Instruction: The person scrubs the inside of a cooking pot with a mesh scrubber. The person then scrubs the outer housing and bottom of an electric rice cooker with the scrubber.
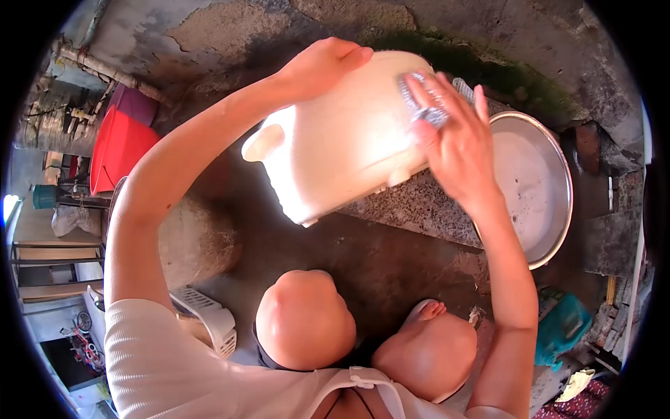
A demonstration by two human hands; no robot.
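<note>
The left hand (328, 66) grips the upper edge of a cream plastic container (342, 133), its fingers bent over the far side and mostly out of sight. The right hand (455, 136) is slightly blurred; its fingers are partly spread over a silvery scrubbing pad (437, 117), holding it against the container's side. The container itself lies tilted between the two hands, with a rounded lug (264, 144) jutting out below the left hand and bright light washing over its lower left part.

Under the container, below and left of the right hand, sits a speckled stone slab (419, 209). Just to the right of the right hand stands a round metal basin (571, 195) of cloudy, whitish liquid, its near rim partly hidden by the right forearm. Beyond both hands rises a stained wall (230, 31), with a dark green patch (488, 66) just past the right hand.

Well to the left of the left hand are a red bucket (125, 150) and a purple one (136, 105) behind it. Farther down on that side is a white slotted basket (222, 328). Below and right of the right hand lies a teal plastic container (562, 322).
</note>
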